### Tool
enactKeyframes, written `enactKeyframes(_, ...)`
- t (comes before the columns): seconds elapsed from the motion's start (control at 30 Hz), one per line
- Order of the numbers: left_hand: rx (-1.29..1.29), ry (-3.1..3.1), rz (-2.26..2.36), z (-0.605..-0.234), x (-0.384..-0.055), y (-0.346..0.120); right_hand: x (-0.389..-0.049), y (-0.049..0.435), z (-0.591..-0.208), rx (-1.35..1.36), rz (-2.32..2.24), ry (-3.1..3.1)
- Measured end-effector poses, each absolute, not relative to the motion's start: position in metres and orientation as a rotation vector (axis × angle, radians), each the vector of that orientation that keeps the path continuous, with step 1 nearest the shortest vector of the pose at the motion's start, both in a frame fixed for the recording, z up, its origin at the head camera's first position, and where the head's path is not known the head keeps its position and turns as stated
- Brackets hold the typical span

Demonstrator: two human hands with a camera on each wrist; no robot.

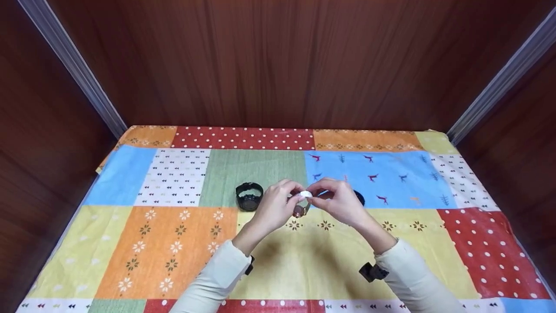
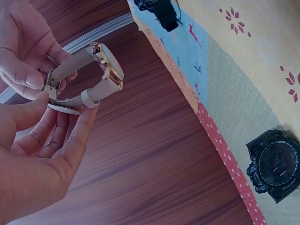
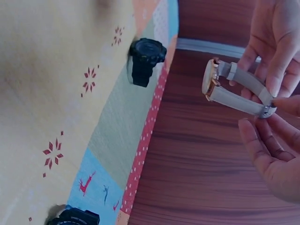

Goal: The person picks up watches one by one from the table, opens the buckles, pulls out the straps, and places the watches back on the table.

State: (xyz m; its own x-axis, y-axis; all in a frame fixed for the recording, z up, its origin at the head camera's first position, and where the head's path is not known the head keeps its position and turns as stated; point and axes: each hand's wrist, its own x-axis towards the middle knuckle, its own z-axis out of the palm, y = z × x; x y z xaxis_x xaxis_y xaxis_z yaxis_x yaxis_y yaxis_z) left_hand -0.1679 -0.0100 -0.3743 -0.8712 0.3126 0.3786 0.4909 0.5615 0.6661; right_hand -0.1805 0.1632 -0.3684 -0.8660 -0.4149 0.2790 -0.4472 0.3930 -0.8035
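Observation:
Both hands hold a wristwatch (image 2: 112, 63) with a pale strap and a rose-gold case, raised above the cloth. In the head view, the left hand (image 1: 274, 205) and the right hand (image 1: 341, 204) meet at its strap (image 1: 306, 194), the case hanging below. The left wrist view has the left hand (image 2: 51, 154) pinching the strap near the metal clasp (image 2: 51, 86). From the other side, the right hand's (image 3: 279, 159) fingers grip the strap by the clasp. The strap forms a loop; fingertips partly cover where its ends meet.
A black digital watch (image 1: 249, 198) stands on the patchwork tablecloth (image 1: 173, 243) left of the hands. Another black watch (image 1: 359, 198) lies to the right, partly hidden by the right hand. Wood-grain panels (image 1: 278, 65) enclose the table at the back and sides.

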Motion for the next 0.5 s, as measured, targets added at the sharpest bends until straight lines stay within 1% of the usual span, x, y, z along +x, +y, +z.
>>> enactKeyframes(0.27,-0.687,-2.577,-1.22,-0.3759,-0.1679,-0.0106,-0.1808,0.1633,-0.3683,0.816,1.472,-2.598)
enactKeyframes(0.5,-0.707,-2.548,-1.303,-0.3758,-0.168,-0.0129,-0.1812,0.1664,-0.3664,0.72,1.596,-2.629)
